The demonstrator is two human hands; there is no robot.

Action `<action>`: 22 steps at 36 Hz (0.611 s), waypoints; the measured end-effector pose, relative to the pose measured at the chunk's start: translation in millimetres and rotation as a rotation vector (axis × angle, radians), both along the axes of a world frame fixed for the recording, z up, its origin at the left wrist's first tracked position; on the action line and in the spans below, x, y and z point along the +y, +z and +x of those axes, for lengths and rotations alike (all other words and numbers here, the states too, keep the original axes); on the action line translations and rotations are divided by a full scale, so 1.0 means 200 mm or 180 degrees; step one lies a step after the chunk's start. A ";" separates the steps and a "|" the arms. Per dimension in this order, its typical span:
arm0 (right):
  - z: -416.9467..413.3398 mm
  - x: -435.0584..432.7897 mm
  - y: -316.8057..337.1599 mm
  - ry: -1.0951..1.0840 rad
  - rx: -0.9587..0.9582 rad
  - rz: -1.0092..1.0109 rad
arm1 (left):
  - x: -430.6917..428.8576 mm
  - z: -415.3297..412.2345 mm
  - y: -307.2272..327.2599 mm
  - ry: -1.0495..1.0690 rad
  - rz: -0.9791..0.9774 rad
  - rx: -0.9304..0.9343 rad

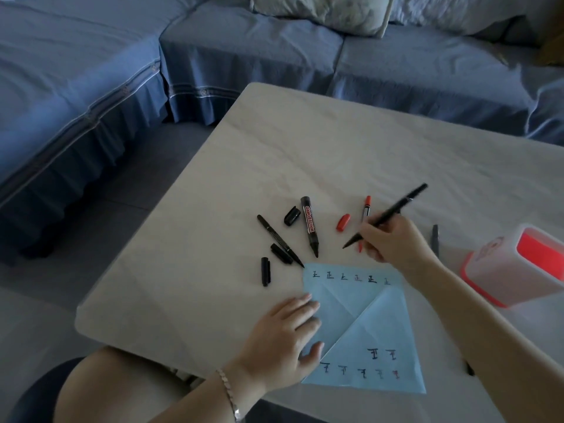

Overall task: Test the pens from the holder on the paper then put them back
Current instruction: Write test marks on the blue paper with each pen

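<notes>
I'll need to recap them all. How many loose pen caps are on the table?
4: a wide black cap left of the whiteboard marker, a red cap left of the red pen, two slim black caps near the paper's top-left corner. The right arm may hide others.

My left hand (283,337) lies flat, palm down, fingers straight. My right hand (393,239) pinches a black pen (396,207), forearm extended forward.

Dim, bluish, soft light; edges bend with wide-angle distortion.
</notes>
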State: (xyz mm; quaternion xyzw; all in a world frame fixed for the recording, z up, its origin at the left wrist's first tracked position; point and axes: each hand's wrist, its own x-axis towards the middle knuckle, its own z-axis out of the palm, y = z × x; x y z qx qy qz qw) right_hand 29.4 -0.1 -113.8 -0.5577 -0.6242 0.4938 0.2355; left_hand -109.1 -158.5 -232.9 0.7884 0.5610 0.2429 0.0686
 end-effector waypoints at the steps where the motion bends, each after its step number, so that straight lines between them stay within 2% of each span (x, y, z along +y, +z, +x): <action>1: 0.04 -0.01 0.00 -0.0158 0.0127 0.0000 | 0.00 0.00 0.00 -0.0032 -0.0046 0.0063; 7: 0.22 -0.13 -0.08 -0.0710 0.0700 0.0002 | 0.03 0.03 0.02 -0.0236 -0.0230 0.0357; 12: 0.20 -0.19 -0.15 -0.0543 0.0911 0.0079 | 0.08 0.07 0.03 -0.0305 -0.0295 0.0340; 17: 0.10 -0.24 -0.21 -0.0503 0.0785 0.0322 | 0.09 0.09 0.02 -0.0189 -0.0158 0.0241; 22: 0.00 -0.26 -0.30 -0.0979 0.0893 0.0293 | 0.09 0.10 0.02 -0.0116 -0.0114 0.0292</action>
